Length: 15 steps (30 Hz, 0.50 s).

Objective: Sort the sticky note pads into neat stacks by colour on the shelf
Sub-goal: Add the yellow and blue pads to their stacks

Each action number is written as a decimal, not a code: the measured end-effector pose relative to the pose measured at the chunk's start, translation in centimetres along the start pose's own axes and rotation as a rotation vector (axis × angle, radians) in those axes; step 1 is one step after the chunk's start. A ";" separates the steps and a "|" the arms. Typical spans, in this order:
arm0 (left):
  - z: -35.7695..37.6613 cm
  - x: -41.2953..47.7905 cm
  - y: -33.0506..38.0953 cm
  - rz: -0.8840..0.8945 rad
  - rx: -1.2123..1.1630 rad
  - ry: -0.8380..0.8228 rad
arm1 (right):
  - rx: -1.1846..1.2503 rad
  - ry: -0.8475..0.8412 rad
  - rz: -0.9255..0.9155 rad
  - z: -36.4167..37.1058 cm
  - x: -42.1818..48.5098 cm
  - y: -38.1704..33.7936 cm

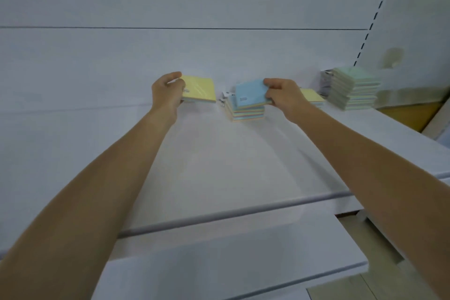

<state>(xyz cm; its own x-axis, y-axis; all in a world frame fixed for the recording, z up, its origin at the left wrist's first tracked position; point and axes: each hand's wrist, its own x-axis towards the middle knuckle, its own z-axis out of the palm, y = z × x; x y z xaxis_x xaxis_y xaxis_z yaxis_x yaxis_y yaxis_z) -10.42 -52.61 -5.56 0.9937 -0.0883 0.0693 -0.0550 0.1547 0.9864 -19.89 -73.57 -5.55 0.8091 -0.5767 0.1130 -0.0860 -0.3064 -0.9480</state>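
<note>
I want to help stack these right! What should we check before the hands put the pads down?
1. Left hand grip on the yellow pad: ok, pinched at its edge.
2. Right hand grip on the blue pad: ok.
3. Blue pad square over the middle stack: not ok, tilted.
4. Top colours of the pads underneath: cannot tell, only banded edges show.
5. A yellow place to go: ok, another yellow pad lies behind the right hand.

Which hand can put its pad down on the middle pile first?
Probably the right. The right hand grips the blue pad just above the middle pile. The left hand holds the yellow pad off to the side, over bare shelf.
</note>
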 end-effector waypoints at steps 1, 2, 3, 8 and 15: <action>0.2 0.3 -0.1 0.005 0.004 0.003 | -0.023 -0.010 0.002 0.2 0.4 0.1; 0.3 0.4 -0.2 0.012 0.011 0.007 | -0.049 -0.011 0.000 0.4 0.7 0.2; 0.4 0.6 -0.2 0.020 0.019 0.012 | -0.083 -0.007 -0.009 0.6 1.0 0.3; 1.3 0.6 0.0 0.051 0.055 0.045 | -0.308 -0.070 -0.096 1.2 2.0 1.3; 4.3 -0.9 0.5 0.087 0.015 0.064 | -0.489 -0.134 -0.266 -0.6 1.5 2.4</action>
<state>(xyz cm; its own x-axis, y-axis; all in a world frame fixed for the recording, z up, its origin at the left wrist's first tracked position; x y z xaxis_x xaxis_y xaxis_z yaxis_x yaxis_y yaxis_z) -11.80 -56.65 -4.51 0.9893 -0.0124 0.1457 -0.1424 0.1444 0.9792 -19.24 -75.56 -7.48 0.9035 -0.3406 0.2601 -0.1024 -0.7610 -0.6407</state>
